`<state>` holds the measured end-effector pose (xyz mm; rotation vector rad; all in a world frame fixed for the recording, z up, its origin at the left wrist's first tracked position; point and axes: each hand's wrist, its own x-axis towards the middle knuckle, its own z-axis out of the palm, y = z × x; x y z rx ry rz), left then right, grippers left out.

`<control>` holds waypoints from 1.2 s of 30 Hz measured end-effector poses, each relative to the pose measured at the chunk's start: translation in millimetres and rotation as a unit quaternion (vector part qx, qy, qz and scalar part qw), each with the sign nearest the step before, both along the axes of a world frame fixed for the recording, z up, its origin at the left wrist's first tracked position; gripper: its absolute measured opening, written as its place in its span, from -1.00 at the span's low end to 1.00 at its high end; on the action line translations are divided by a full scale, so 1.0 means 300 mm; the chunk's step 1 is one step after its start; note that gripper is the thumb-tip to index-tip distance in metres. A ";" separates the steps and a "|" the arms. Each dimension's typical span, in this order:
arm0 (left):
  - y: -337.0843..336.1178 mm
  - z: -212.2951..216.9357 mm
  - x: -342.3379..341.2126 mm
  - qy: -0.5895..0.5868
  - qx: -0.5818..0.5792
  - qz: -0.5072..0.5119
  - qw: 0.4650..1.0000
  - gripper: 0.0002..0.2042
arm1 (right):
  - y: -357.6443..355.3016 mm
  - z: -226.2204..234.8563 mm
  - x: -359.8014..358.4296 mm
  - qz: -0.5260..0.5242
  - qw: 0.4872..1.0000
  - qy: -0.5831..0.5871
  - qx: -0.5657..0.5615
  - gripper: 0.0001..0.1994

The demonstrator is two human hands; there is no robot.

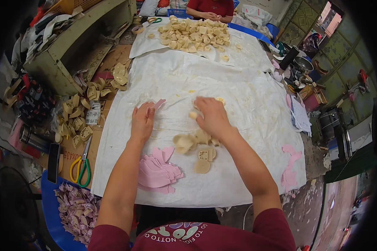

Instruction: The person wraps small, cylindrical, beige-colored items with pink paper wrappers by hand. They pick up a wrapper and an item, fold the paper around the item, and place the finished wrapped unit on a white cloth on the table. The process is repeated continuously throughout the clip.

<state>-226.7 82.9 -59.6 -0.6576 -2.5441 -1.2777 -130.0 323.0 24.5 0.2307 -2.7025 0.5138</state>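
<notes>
My left hand [143,120] is closed on a pink cut strip [159,103], thin like fabric or foam, its end sticking out past the fingers. To its right my right hand [214,116], smeared by motion, is over the white sheet, fingers bent. By its thumb is a small beige piece [193,115]; whether the hand grips it I cannot tell. Another yellowish piece [220,101] lies just beyond the knuckles. Between my forearms are several curved beige molded pieces [184,144], one dotted with holes [206,154]. A stack of pink cut pieces [159,173] lies beside my left forearm.
A large beige heap [197,35] covers the far table, with a person in red [211,7] behind it. Scissors [83,165] and a phone [53,163] lie at left, above a blue tub [50,211] of wrapped pieces. Pink scraps [290,167] lie at right.
</notes>
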 end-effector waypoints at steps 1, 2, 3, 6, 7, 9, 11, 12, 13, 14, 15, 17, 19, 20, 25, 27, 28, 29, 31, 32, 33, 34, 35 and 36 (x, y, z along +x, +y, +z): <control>0.011 0.000 -0.003 0.001 0.002 -0.005 1.000 -0.64 | 0.019 -0.013 -0.044 -0.050 0.996 -0.070 0.032 -0.66; 0.018 -0.002 -0.006 0.002 0.005 -0.009 1.000 -0.64 | 0.036 -0.030 -0.084 -0.098 0.983 -0.140 0.064 -0.68; 0.027 -0.003 -0.006 0.005 0.001 -0.012 1.000 -0.64 | 0.061 -0.044 -0.104 -0.147 0.962 -0.211 0.095 -0.69; 0.018 -0.013 -0.011 0.008 -0.006 -0.009 1.000 -0.64 | 0.124 -0.070 -0.111 -0.141 0.940 -0.177 -0.254 -0.71; 0.016 -0.013 -0.014 0.006 -0.005 -0.007 1.000 -0.64 | 0.129 -0.069 -0.087 -0.126 0.937 -0.182 -0.269 -0.70; 0.009 -0.017 -0.013 0.001 -0.008 -0.005 1.000 -0.64 | 0.123 -0.040 -0.009 -0.099 0.930 -0.188 -0.299 -0.69; -0.002 -0.019 -0.017 -0.003 -0.013 -0.002 1.000 -0.64 | 0.065 0.050 0.061 -0.043 0.965 -0.249 -0.066 -0.67; 0.003 -0.023 -0.017 0.000 -0.011 -0.003 1.000 -0.64 | 0.049 0.070 0.101 -0.018 0.960 -0.275 0.055 -0.66; 0.006 -0.024 -0.019 0.005 -0.009 -0.005 1.000 -0.64 | 0.047 0.052 0.151 0.018 0.978 -0.196 0.066 -0.67; 0.011 -0.026 -0.020 0.009 -0.008 -0.005 1.000 -0.64 | 0.048 0.025 0.208 0.055 0.989 -0.117 0.077 -0.67; 0.011 -0.027 -0.021 0.009 -0.008 -0.008 1.000 -0.64 | 0.054 0.013 0.238 0.094 0.991 -0.036 0.086 -0.68; 0.006 -0.032 -0.024 0.007 -0.008 -0.008 1.000 -0.64 | 0.085 0.021 0.247 0.115 0.993 0.022 0.028 -0.69; -0.001 -0.031 -0.024 0.010 -0.010 -0.008 1.000 -0.63 | 0.109 0.028 0.226 0.052 0.997 0.032 -0.053 -0.68; -0.010 -0.030 -0.022 0.011 -0.012 -0.005 1.000 -0.63 | 0.129 0.027 0.184 -0.019 0.994 0.013 -0.106 -0.68; 0.018 -0.021 -0.021 0.013 -0.009 -0.013 1.000 -0.63 | 0.251 -0.037 -0.031 -0.233 0.970 -0.060 -0.033 -0.68; 0.030 -0.019 -0.026 0.011 -0.010 -0.019 1.000 -0.63 | 0.295 -0.114 -0.087 -0.255 0.964 -0.072 -0.011 -0.70; 0.026 -0.014 -0.021 0.007 -0.010 -0.019 1.000 -0.62 | 0.309 -0.134 -0.105 -0.258 0.961 -0.095 -0.008 -0.70; 0.025 -0.011 -0.019 0.003 -0.009 -0.020 1.000 -0.62 | 0.335 -0.147 -0.117 -0.263 0.958 -0.117 -0.005 -0.70; 0.013 -0.018 -0.016 0.009 -0.011 -0.010 1.000 -0.61 | 0.416 -0.129 -0.125 -0.310 0.871 -0.132 -0.357 -0.70; 0.014 -0.020 -0.016 0.013 -0.010 -0.008 1.000 -0.61 | 0.453 -0.122 -0.117 -0.323 0.782 -0.132 -0.516 -0.70; 0.009 -0.023 -0.018 0.011 -0.011 -0.008 1.000 -0.61 | 0.459 -0.116 -0.105 -0.291 0.784 -0.116 -0.536 -0.70; 0.005 -0.028 -0.023 0.009 -0.011 -0.009 1.000 -0.61 | 0.462 -0.114 -0.083 -0.260 0.784 -0.098 -0.555 -0.71; 0.007 -0.031 -0.028 0.007 -0.011 -0.010 1.000 -0.61 | 0.461 -0.115 -0.061 -0.230 0.783 -0.080 -0.572 -0.71; 0.016 -0.029 -0.027 0.007 -0.006 -0.013 1.000 -0.61 | 0.441 -0.120 -0.037 -0.195 0.830 -0.109 -0.511 -0.70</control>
